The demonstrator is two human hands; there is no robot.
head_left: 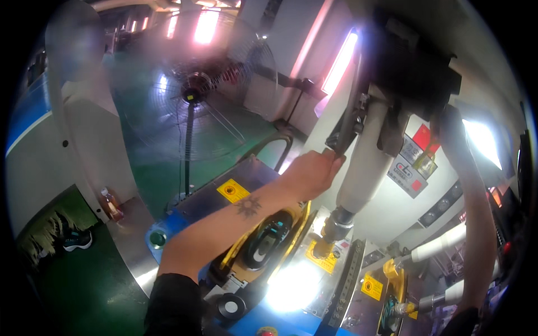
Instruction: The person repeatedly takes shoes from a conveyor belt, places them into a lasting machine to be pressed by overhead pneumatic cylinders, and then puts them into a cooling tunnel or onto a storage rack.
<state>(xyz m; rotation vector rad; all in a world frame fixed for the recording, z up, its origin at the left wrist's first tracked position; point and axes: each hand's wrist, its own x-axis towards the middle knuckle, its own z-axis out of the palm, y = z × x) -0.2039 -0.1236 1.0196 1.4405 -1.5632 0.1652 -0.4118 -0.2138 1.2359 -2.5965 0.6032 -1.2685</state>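
Observation:
My left hand is raised at the middle, its fingers closed round the lower end of a long dark piece whose kind I cannot make out. The piece runs upward beside a thick white cylinder of the machine. A bulky black part sits above the cylinder. My right hand reaches up against the right side of that black part; its fingers are dim and mostly hidden. Below the left forearm, a dark shoe with teal details lies in a yellow-edged holder.
A large floor fan stands behind on the green floor. At the right are more white cylinders and a second yellow holder. A green button and a black knob sit on the machine's front. A bottle stands at left.

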